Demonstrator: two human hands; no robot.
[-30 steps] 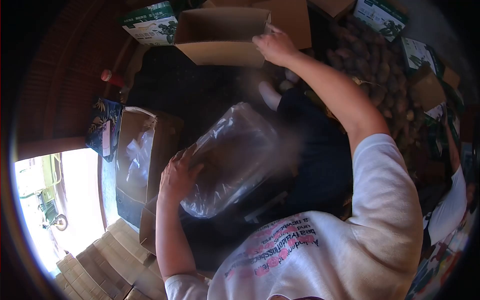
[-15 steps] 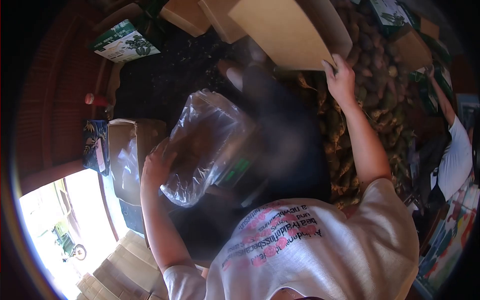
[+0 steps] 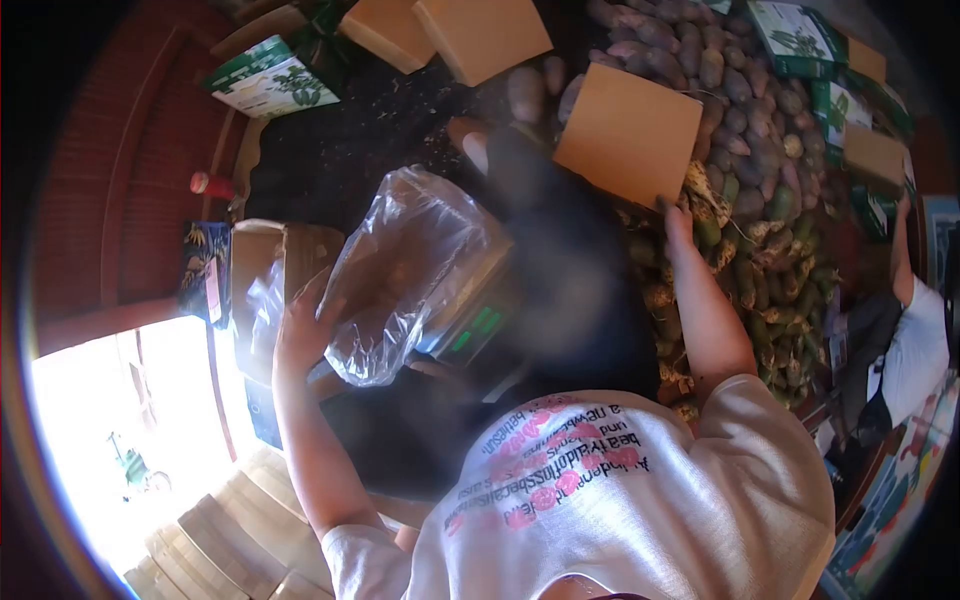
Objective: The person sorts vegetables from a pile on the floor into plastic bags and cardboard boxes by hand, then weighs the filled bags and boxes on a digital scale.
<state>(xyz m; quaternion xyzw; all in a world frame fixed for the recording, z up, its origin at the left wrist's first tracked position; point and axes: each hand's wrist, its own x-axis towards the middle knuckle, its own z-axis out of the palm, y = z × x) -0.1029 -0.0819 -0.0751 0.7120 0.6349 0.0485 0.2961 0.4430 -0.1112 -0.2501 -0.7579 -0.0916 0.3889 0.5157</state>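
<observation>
A clear plastic bag (image 3: 415,215) lines an open cardboard box on a scale with a lit green display (image 3: 477,330). My left hand (image 3: 305,325) is at the left rim of this box, its fingers closed over the bag's edge. Out to the right, my right hand (image 3: 680,228) grips the near corner of a brown cardboard box (image 3: 630,135), held over the pile of oblong produce (image 3: 740,120). That produce is purple and green; its exact kind I cannot make out. Some of the box in my right hand faces away and is hidden.
Two cardboard boxes (image 3: 485,38) stand at the back. Green-and-white printed cartons (image 3: 275,80) lie at the back left and far right. Another cardboard box (image 3: 262,270) is left of my left hand. A co-worker's arm (image 3: 900,255) reaches toward cartons at right. Flattened cardboard (image 3: 230,540) lies lower left.
My right hand has moved down and slightly right in view, and the cardboard box with it now sits lower, over the produce. My left hand stays at the bag's edge.
</observation>
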